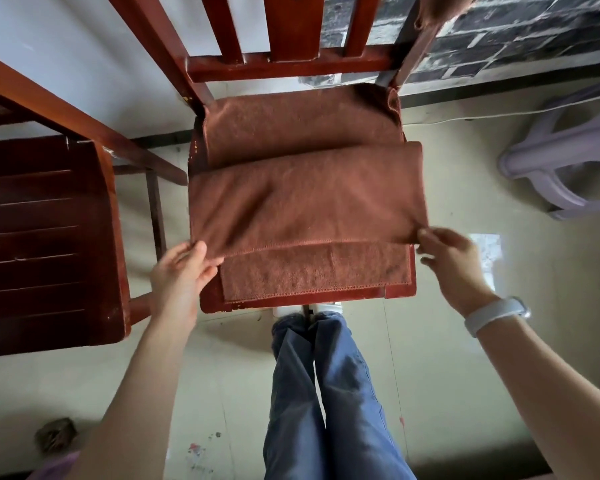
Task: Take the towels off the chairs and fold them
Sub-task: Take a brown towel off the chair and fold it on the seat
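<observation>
Towel (305, 199): brown, spread on seat of middle chair (399, 291), long axis running left-right, straight ahead of both hands. Left hand (182, 271) pinches near-left corner of folded-over upper layer; right hand (452, 263) pinches near-right corner, fingers curled on cloth. Both hands level, equally near, one at each end of hem. Lower layer shows beneath, toward seat front. Judgement: fold mid-way; next move likely carries this edge along towel's short axis.
</observation>
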### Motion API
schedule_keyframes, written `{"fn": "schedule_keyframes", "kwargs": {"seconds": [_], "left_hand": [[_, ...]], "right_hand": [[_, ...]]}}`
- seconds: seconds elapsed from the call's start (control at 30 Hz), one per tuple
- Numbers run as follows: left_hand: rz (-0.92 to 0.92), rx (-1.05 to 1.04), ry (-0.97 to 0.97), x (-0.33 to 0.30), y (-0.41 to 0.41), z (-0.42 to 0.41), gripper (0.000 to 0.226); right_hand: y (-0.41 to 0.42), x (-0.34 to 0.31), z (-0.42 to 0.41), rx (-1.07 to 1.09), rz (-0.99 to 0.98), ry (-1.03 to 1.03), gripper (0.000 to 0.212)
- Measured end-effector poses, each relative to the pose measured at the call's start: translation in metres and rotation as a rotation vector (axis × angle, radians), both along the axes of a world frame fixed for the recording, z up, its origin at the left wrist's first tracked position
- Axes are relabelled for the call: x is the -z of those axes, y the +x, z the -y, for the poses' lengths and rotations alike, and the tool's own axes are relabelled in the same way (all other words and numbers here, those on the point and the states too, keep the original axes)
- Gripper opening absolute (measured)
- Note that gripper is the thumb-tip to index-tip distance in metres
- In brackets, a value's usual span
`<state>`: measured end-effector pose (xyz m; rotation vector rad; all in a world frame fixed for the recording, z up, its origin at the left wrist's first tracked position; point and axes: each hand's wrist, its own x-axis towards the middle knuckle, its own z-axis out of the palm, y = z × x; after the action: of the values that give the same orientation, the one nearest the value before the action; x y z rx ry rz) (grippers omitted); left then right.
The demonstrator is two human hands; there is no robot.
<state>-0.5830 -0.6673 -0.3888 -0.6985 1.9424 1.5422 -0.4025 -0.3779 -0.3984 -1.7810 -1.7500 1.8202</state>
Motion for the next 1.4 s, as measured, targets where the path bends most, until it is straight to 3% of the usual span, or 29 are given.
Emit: {"fn": "schedule_keyframes", "kwargs": {"seconds": [0.1, 0.2, 0.3, 0.4, 0.57, 0.9, 1.23, 1.4], "left_hand": [[0.135, 0.085, -0.204, 0.036, 0.026, 0.016, 0.033], [0.148, 0.152, -0.324, 0.06, 0.043, 0.027, 0.026], [0.098, 0.217, -0.417, 0.068, 0.05, 0.03, 0.024], [0.053, 0.227, -0.458, 0.067, 0.052, 0.028, 0.025], [-0.028, 0.205, -0.514, 0.055, 0.05, 0.021, 0.025], [-0.002, 0.364, -0.663, 0.058, 0.052, 0.018, 0.022], [0.012, 0.338, -0.705, 0.062, 0.061, 0.012, 0.019], [0.051, 0.332, -0.734, 0.062, 0.061, 0.012, 0.016]], "right_hand": [[0.024, 0.035, 0.014, -0.075, 0.27, -0.072, 0.009], [0.039, 0.055, 0.019, -0.124, 0.375, -0.01, 0.017], [0.039, 0.055, 0.025, -0.171, 0.405, 0.07, 0.007], [0.037, 0.051, 0.028, -0.166, 0.412, 0.187, 0.02], [0.038, 0.039, 0.038, -0.116, 0.372, 0.359, 0.022], [0.045, 0.063, 0.045, -0.157, 0.522, 0.266, 0.019], [0.046, 0.074, 0.043, -0.262, 0.612, 0.197, 0.024], [0.042, 0.06, 0.041, -0.214, 0.527, 0.232, 0.014]]}}
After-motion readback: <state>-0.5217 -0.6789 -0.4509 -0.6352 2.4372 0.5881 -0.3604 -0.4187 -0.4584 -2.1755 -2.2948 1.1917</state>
